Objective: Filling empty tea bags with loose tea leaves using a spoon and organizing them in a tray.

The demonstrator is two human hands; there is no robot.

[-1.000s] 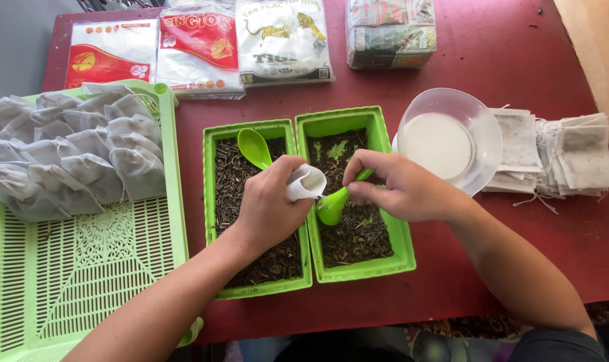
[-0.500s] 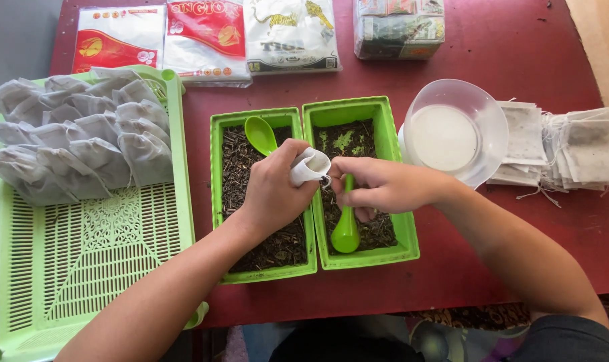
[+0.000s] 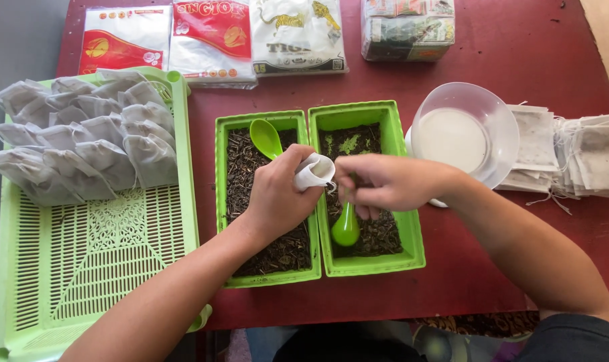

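I am pinching a small white filter bag (image 3: 314, 171) in my left hand (image 3: 277, 198), my right hand (image 3: 378, 184) gripping a green spoon (image 3: 346, 226) at its four o'clock; next comes a steady scoop.

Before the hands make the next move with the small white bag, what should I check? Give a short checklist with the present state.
1. Left hand grips the small white filter bag: ok.
2. Bag mouth open: cannot tell.
3. Right hand at the bag's edge: ok.
4. Green plastic spoon lies in the right green tray of dark dry leaves: ok.
5. Bag held over the trays, not over the red table: ok.
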